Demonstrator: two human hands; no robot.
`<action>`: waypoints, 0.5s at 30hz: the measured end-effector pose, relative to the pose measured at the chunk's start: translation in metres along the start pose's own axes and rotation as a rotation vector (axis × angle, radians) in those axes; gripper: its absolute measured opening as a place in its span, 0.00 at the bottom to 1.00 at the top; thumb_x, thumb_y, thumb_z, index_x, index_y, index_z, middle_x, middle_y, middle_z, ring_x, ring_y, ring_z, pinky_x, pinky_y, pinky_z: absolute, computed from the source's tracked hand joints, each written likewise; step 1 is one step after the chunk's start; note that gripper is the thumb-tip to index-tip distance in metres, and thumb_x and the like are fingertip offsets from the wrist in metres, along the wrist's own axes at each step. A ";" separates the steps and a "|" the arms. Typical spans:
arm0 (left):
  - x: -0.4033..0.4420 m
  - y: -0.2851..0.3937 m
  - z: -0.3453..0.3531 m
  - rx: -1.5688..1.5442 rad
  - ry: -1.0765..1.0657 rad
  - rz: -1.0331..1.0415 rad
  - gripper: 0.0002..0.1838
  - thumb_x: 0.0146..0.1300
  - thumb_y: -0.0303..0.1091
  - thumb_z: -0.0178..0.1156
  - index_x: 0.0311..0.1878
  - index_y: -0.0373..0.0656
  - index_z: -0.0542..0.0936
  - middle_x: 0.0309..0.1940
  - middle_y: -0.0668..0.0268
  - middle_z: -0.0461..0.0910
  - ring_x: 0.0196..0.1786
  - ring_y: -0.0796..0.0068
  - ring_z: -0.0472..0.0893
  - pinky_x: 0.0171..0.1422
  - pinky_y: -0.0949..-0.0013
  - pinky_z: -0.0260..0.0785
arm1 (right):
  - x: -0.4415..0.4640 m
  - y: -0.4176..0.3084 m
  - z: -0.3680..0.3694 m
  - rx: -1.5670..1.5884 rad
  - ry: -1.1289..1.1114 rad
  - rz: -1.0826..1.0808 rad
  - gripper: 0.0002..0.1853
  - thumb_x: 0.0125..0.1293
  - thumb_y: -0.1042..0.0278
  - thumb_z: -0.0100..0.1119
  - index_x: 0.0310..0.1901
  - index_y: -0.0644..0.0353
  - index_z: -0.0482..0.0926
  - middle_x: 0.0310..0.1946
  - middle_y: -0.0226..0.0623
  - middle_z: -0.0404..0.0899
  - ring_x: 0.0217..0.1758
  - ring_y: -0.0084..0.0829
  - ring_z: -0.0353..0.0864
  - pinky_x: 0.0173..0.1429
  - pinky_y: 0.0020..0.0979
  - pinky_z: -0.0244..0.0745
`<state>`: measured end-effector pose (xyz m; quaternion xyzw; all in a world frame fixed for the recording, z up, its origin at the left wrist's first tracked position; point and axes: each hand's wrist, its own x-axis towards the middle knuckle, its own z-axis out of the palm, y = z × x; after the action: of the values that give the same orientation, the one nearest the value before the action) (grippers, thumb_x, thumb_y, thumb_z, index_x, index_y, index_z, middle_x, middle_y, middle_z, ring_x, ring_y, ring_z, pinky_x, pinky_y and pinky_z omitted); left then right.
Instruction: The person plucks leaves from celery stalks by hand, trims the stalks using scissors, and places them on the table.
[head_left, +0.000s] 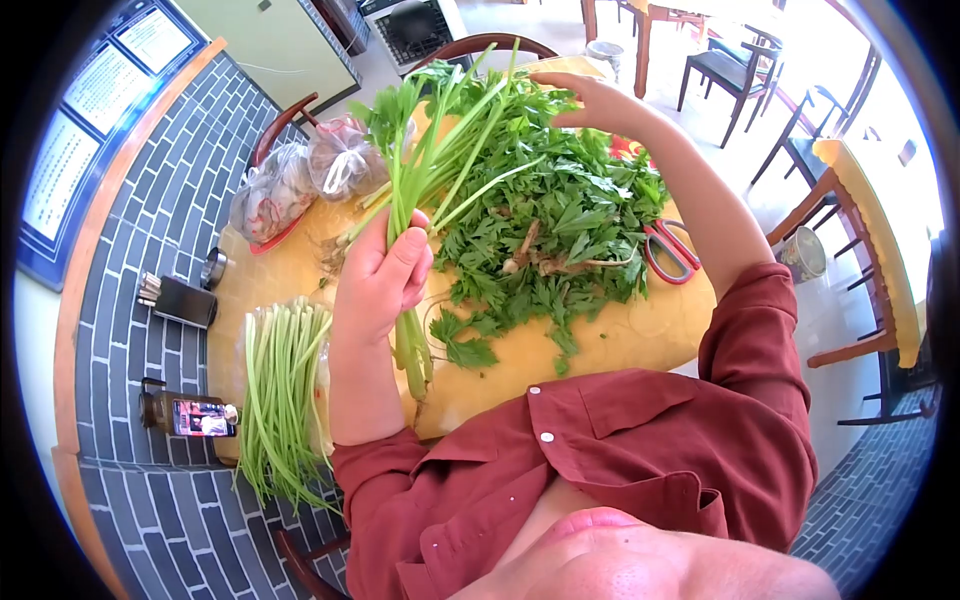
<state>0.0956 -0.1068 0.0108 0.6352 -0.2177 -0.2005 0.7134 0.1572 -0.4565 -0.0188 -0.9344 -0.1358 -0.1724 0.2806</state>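
My left hand (pixel 382 272) is closed around a bunch of leafy celery (pixel 412 185), its cut ends pointing down toward me and its leaves fanning away. My right hand (pixel 590 100) is at the far side of the table, beside the leafy tops, with its fingers stretched out and apart. Whether its fingertips touch the leaves is hard to see. Between my arms lies a large heap of celery leaves (pixel 570 215), with a few brownish root pieces on top. Red-handled scissors (pixel 671 252) rest at the heap's right edge.
Bare celery stalks (pixel 280 400) lie at the table's left edge, some hanging over. Plastic bags (pixel 345 155) stand at the back left. A phone (pixel 203 418) leans near the brick wall, by a chopstick holder (pixel 183 302). Chairs (pixel 738 70) and other tables stand beyond.
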 end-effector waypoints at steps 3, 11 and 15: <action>-0.004 0.004 -0.004 0.000 0.018 0.024 0.09 0.68 0.35 0.53 0.46 0.42 0.71 0.19 0.72 0.66 0.16 0.89 0.58 0.17 0.84 0.48 | 0.005 -0.028 0.013 0.240 -0.123 0.126 0.25 0.63 0.57 0.58 0.62 0.46 0.70 0.62 0.33 0.69 0.58 0.30 0.73 0.63 0.35 0.66; -0.013 0.015 -0.024 -0.071 0.061 0.150 0.10 0.67 0.36 0.54 0.47 0.42 0.71 0.19 0.71 0.66 0.16 0.88 0.58 0.17 0.82 0.48 | 0.017 -0.012 0.000 0.307 -0.110 0.097 0.13 0.67 0.60 0.53 0.45 0.58 0.80 0.47 0.30 0.80 0.51 0.24 0.77 0.59 0.28 0.68; -0.010 0.017 -0.025 -0.077 0.036 0.139 0.09 0.68 0.34 0.53 0.48 0.42 0.71 0.18 0.73 0.66 0.15 0.88 0.58 0.16 0.82 0.48 | 0.008 -0.011 -0.016 0.200 -0.057 -0.006 0.12 0.67 0.61 0.54 0.42 0.61 0.79 0.35 0.29 0.81 0.39 0.22 0.77 0.48 0.26 0.71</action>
<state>0.1017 -0.0782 0.0243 0.5940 -0.2408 -0.1473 0.7533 0.1564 -0.4552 0.0021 -0.9059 -0.1628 -0.1323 0.3678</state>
